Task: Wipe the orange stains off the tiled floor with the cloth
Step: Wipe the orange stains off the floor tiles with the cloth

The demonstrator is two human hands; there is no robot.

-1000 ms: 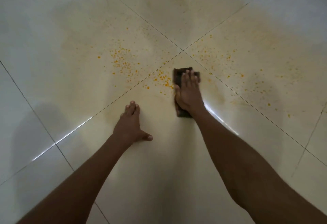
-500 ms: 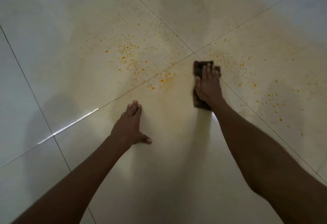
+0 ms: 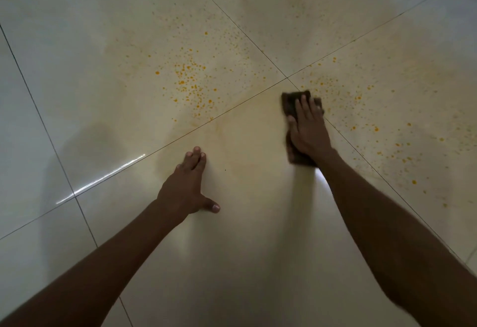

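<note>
A dark brown folded cloth [image 3: 290, 103] lies flat on the pale tiled floor [image 3: 253, 236], just below where four tiles meet. My right hand [image 3: 308, 130] presses down on it, fingers spread forward, covering most of it. Orange stains [image 3: 192, 80] speckle the tile to the upper left, and more orange specks [image 3: 387, 140] dot the tile to the right of the cloth. My left hand [image 3: 188, 184] rests flat on the near tile, thumb out, holding nothing.
Dark grout lines [image 3: 232, 109] cross the glossy floor. A faint yellowish smear [image 3: 309, 9] covers the far tiles. A bright light reflection [image 3: 103, 174] streaks along the left grout line.
My right hand has slid the cloth to the right along the floor, past the orange specks near the grout line, which now look wiped away. My left hand has stayed planted.
</note>
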